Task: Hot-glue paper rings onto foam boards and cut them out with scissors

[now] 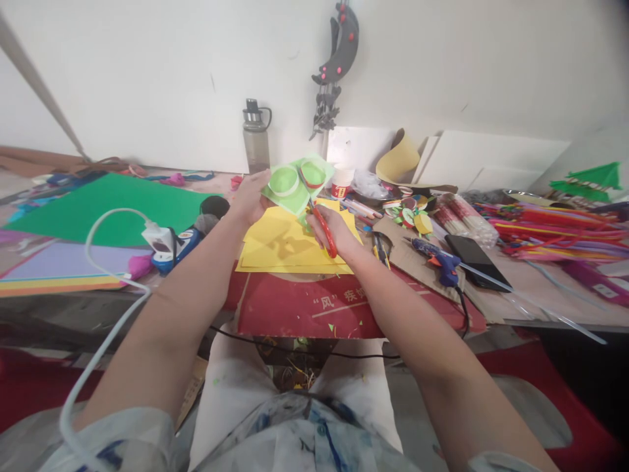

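My left hand [251, 200] grips the left edge of a light green sheet [296, 198], which is raised above the table. Two round, cup-like rings [284, 181] sit side by side on that sheet; the right one has a dark red rim. In my right hand [330, 229] is a pair of scissors [324, 231] with red handles. Their blades point up and away, at the sheet's lower edge between the rings. Whether the blades are parted I cannot tell. Below both hands lie yellow sheets [275, 252] on a red board [289, 305].
On the right are a glue gun [445, 262], a black phone [476, 262], a paper cup [342, 180] and bundled pipe cleaners [565, 226]. A green sheet [118, 203], a power strip [171, 252] with a white cable and a bottle [256, 141] stand leftward. A white wall [171, 72] rises behind.
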`<move>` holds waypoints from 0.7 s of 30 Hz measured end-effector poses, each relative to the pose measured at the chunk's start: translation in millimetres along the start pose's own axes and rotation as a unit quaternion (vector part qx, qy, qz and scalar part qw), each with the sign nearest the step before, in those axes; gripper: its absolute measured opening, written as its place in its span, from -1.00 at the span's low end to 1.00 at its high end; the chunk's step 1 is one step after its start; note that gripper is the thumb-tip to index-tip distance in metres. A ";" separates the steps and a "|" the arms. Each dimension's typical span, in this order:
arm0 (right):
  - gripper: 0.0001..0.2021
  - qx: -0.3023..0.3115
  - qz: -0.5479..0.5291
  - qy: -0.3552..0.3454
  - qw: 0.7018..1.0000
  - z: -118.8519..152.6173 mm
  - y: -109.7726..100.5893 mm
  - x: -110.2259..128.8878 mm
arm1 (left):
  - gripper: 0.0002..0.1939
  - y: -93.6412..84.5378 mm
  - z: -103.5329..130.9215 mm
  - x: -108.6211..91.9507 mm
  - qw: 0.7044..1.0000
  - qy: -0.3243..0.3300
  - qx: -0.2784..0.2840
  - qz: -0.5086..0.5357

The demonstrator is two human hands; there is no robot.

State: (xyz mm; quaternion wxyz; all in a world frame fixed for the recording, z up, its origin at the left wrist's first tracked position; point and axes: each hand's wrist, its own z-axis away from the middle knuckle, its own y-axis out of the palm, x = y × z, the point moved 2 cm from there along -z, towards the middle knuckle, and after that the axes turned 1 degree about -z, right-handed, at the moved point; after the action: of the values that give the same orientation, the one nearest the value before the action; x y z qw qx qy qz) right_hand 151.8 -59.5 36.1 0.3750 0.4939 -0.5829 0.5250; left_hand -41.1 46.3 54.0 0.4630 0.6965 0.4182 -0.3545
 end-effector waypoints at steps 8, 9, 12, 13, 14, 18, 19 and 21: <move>-0.75 -0.030 0.030 -0.018 0.999 -1.1 -4.5 -4.2 | -0.67 11.2 10.0 -5.8 1.000 0.001 0.024 0.002; -0.76 -0.032 0.033 -0.016 0.999 -0.4 -4.2 -2.8 | -0.68 10.4 9.3 -4.9 1.000 0.000 0.024 0.004; -0.77 -0.036 0.030 0.006 0.999 3.1 -2.1 4.1 | -0.73 6.9 6.8 -2.5 1.000 0.003 0.023 0.009; -0.77 -0.037 0.026 0.015 0.999 4.4 -1.3 6.9 | -0.74 5.8 6.2 -2.1 1.000 0.005 0.022 0.010; -0.77 -0.037 0.022 0.024 0.999 5.7 -0.6 9.6 | -0.74 5.0 5.6 -1.9 1.000 0.006 0.023 0.011; -0.77 -0.036 0.012 0.043 0.998 9.5 0.4 16.4 | -0.71 3.2 4.2 -2.2 1.000 -0.007 0.014 -0.001; -0.77 -0.036 0.013 0.042 0.998 9.8 0.3 16.6 | -0.70 2.9 3.8 -2.5 1.000 -0.009 0.009 -0.002; -0.76 -0.034 0.018 0.032 0.999 9.6 0.0 15.7 | -0.70 2.4 2.9 -3.0 1.000 -0.010 0.012 -0.004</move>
State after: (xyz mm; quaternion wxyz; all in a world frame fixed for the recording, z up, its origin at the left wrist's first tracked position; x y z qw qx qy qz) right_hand 149.0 -71.8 49.5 0.4006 0.4532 -0.5965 0.5275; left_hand -40.5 42.2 56.5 0.4568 0.6970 0.4122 -0.3683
